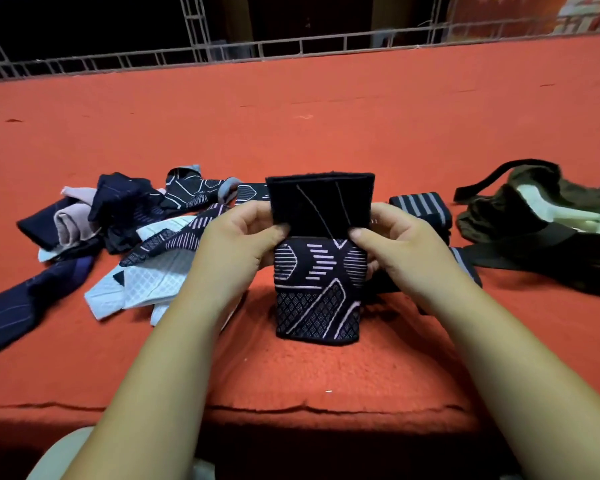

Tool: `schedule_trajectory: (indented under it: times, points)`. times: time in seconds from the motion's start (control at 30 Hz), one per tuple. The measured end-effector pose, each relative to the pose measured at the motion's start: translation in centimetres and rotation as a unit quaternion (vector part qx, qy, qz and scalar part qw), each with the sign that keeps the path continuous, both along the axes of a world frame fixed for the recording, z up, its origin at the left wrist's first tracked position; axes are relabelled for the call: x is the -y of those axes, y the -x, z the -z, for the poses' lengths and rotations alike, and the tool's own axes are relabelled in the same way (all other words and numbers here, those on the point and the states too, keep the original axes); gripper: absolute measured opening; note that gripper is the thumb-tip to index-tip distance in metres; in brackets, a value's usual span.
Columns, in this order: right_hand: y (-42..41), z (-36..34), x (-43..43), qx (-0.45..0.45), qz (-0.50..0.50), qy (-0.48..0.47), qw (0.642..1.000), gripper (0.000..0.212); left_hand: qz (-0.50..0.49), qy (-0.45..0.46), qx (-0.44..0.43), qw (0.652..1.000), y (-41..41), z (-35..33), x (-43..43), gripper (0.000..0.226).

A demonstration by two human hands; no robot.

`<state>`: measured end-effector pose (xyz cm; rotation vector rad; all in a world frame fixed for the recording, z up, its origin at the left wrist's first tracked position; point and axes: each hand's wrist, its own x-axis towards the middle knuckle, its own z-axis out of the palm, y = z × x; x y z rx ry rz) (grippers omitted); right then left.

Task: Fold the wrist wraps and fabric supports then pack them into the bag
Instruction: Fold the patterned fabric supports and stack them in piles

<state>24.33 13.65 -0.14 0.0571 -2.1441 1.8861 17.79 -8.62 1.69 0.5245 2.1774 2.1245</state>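
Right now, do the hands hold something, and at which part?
Yes. Both the left hand and right hand pinch the patterned wrist wrap at its sides, where the plain black flap folds over.

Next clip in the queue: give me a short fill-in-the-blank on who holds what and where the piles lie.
1. The patterned wrap is held by ____ hands, the left hand and the right hand.
2. The surface under everything is ____ in colour.
3. The unfolded pile lies to the person's ____.
4. The olive bag lies to the person's ____.

Missing words: both; red; left; right
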Motion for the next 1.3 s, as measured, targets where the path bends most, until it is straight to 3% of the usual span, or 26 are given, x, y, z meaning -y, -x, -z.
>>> schedule_trajectory:
  times: [0.27,0.37,0.53,0.67,0.77,0.87,1.03,1.17,1.3]
  points:
    - [0.1,0.1,-0.1,0.053,-0.056,0.133,0.988,0.054,-0.008,0.000,0.079,0.997,0.7,-0.1,0.7,0.039]
    - [0.0,-0.3,0.0,0.047,-0.063,0.172,0.982,0.051,0.002,-0.021,0.090,0.996,0.0,-0.3,0.3,0.039]
    - [-0.4,-0.3,-0.1,0.024,-0.059,0.095,0.993,0.026,0.040,-0.053,0.055,0.996,0.0,-0.3,0.2,0.030]
    - [-0.4,0.4,0.2,-0.009,-0.014,0.017,1.000,0.026,0.064,-0.008,0.046,0.997,0.6,0.8,0.7,0.035]
    - [-0.6,0.1,0.4,-0.017,-0.010,0.016,1.000,0.035,0.044,0.052,0.029,0.997,0.7,1.3,0.6,0.029]
    - [-0.5,0.0,0.4,-0.002,-0.048,0.050,0.998,0.059,0.040,0.042,0.023,0.998,0.6,1.4,0.5,0.025]
    - [-1.4,-0.2,0.8,0.048,-0.080,0.021,0.995,0.027,0.065,-0.023,0.038,0.997,0.3,0.7,0.2,0.028]
    - [-1.3,-0.3,0.7,0.014,-0.045,-0.002,0.999,0.023,0.044,-0.023,0.028,0.998,0.2,0.3,0.2,0.020]
    - [-0.8,0.2,0.9,-0.015,-0.027,-0.003,1.000,0.025,0.107,0.026,0.069,0.992,0.0,0.5,0.6,0.026]
